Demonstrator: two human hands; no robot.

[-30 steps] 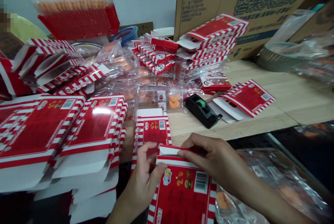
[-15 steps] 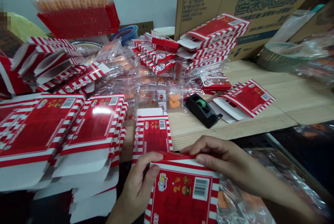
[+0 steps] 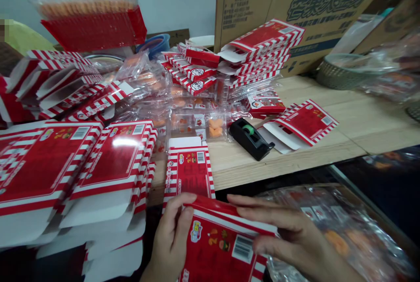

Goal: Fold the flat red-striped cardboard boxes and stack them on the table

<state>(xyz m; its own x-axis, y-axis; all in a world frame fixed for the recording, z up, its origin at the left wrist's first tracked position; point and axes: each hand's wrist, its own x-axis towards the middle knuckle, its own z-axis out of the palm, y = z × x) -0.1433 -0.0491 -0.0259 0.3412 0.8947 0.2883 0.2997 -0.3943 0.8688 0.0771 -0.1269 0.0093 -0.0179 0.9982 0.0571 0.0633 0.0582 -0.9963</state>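
A red-and-white striped carton (image 3: 219,242) with a barcode sits low in the middle of the view, between both hands. My left hand (image 3: 172,238) grips its left edge, thumb on the front and fingers curled behind. Across the carton's closed top edge and right side lies my right hand (image 3: 285,234), fingers stretched out and pressing on it. Another flat carton (image 3: 188,172) lies on the wooden table (image 3: 361,120) just beyond my fingers.
Stacks of flat striped cartons (image 3: 108,159) fill the left. Clear packets of orange snacks (image 3: 197,120) and more cartons (image 3: 262,50) lie behind. A black tape dispenser (image 3: 251,138) stands mid-table. Brown shipping boxes (image 3: 295,1) back right, a basket (image 3: 341,72), a bagful of packets (image 3: 334,229) at lower right.
The carton's top flap, open a second ago, is now folded shut. The carton has dropped lower and tilted, and my right hand has slid down onto its right side.
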